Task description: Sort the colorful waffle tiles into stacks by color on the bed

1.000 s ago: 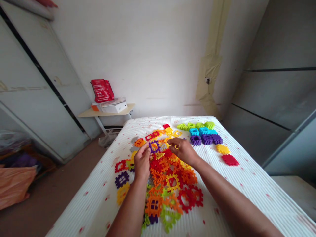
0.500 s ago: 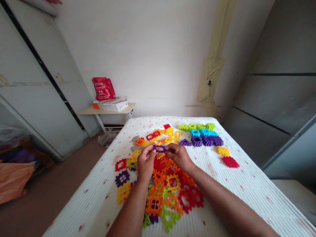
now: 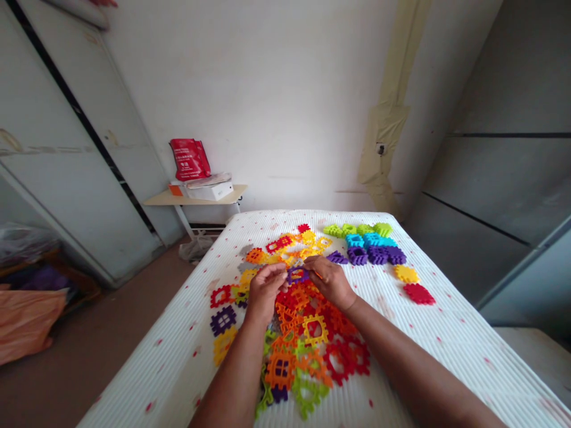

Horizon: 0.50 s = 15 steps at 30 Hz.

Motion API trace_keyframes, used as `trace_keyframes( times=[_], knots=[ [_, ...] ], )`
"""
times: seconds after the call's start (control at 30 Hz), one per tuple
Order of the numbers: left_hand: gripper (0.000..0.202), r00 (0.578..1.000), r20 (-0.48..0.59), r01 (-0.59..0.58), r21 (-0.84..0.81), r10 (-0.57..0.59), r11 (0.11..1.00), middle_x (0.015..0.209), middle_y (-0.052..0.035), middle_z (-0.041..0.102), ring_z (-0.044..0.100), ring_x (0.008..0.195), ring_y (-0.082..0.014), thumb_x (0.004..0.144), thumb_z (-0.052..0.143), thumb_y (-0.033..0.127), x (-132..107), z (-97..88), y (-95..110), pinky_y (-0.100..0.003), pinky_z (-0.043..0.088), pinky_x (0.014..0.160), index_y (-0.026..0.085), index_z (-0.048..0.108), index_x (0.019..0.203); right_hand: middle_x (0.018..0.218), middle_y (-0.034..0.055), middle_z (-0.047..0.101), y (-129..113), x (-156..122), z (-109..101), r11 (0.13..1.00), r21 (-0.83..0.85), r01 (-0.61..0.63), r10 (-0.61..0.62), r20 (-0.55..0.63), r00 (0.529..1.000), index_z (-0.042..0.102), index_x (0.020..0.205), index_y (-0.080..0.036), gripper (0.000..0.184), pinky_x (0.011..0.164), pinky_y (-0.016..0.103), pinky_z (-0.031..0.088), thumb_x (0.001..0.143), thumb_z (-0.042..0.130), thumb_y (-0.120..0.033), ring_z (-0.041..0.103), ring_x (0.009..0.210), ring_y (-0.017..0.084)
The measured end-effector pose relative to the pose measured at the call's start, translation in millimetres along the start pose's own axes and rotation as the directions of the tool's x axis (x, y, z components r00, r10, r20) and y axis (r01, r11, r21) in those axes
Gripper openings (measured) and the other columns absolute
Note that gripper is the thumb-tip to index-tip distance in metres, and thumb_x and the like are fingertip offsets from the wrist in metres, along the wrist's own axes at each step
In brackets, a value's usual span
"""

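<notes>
A purple interlocking plastic frame piece (image 3: 298, 275), with notched edges and an open middle, is held up between my hands over a loose pile. My left hand (image 3: 266, 290) has its fingers curled at the left edge of the piece, thumb below. On the other side, my right hand (image 3: 331, 282) pinches the right edge with thumb and fingers. Beneath them spreads a mixed heap of similar pieces, among them an orange window piece (image 3: 281, 369), a yellow frame piece (image 3: 314, 330), red pieces (image 3: 341, 361) and a green piece (image 3: 308, 393). My forearms cover part of the heap.
At the bed's far right stand rows of green (image 3: 357, 229), light blue (image 3: 371, 239) and purple pieces (image 3: 377, 255). Nearer lie a yellow piece (image 3: 406, 273) and a red piece (image 3: 419, 293). A small table (image 3: 165, 199) bearing a red bag (image 3: 191, 159) stands by the wall.
The purple piece has come slightly lower and to the right, turning its open face more toward me. My left fingers have shifted along its edge.
</notes>
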State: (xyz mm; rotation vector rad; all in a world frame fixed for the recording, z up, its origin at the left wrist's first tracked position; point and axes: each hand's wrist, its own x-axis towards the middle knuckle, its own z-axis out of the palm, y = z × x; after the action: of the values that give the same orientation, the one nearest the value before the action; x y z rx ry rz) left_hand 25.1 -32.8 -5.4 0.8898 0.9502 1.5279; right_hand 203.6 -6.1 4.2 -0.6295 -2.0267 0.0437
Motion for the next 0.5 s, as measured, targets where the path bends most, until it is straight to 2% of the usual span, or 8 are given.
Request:
trace_keyframes(
  times=[0.1, 0.23, 0.37, 0.5],
  knots=[
    [0.037, 0.995, 0.027, 0.095, -0.065, -0.093, 0.993, 0.062, 0.0024, 0.060, 0.051, 0.048, -0.0060, 0.056, 0.078, 0.023, -0.8, 1.0, 3.5, -0.019, 0.039, 0.047, 0.014, 0.068, 0.090, 0.095, 0.0091, 0.065, -3.3, 0.4, -2.1, 1.000, 0.005, 0.009, -0.009, -0.012, 1.000, 0.061, 0.097, -0.019, 0.021, 0.077, 0.029, 0.053, 0.089, 0.043, -0.013, 0.062, 0.092, 0.015],
    [0.033, 0.988, 0.029, 0.153, -0.032, -0.152, 0.988, 0.059, 0.0006, 0.059, 0.048, 0.045, -0.0060, 0.052, 0.079, 0.024, -0.9, 0.3, 5.3, -0.020, 0.037, 0.044, 0.012, 0.069, 0.081, 0.102, 0.0111, 0.064, -7.0, -0.9, -3.5, 1.000, -0.018, 0.025, -0.025, 0.011, 1.000, 0.061, 0.100, -0.019, 0.022, 0.079, 0.029, 0.053, 0.091, 0.042, -0.016, 0.061, 0.097, 0.016],
    [0.025, 0.993, -0.009, 0.121, -0.006, -0.121, 0.993, 0.052, 0.0020, 0.056, 0.046, 0.043, -0.0057, 0.051, 0.078, 0.023, 0.4, -0.9, 4.2, -0.019, 0.034, 0.042, 0.012, 0.066, 0.069, 0.105, 0.0102, 0.063, -4.3, -2.0, -0.3, 0.999, -0.030, -0.039, 0.040, 0.028, 0.999, 0.063, 0.099, -0.021, 0.023, 0.080, 0.029, 0.053, 0.091, 0.042, -0.018, 0.061, 0.097, 0.016],
    [0.024, 0.994, -0.107, 0.027, 0.014, -0.026, 1.000, 0.050, 0.0042, 0.055, 0.046, 0.042, -0.0058, 0.053, 0.076, 0.025, 2.8, -2.1, 1.8, -0.018, 0.032, 0.042, 0.014, 0.062, 0.069, 0.098, 0.0091, 0.064, -4.1, 0.4, 2.0, 0.973, -0.034, -0.230, 0.229, -0.043, 0.973, 0.062, 0.096, -0.019, 0.020, 0.082, 0.032, 0.051, 0.089, 0.043, -0.019, 0.061, 0.093, 0.017]
  ],
)
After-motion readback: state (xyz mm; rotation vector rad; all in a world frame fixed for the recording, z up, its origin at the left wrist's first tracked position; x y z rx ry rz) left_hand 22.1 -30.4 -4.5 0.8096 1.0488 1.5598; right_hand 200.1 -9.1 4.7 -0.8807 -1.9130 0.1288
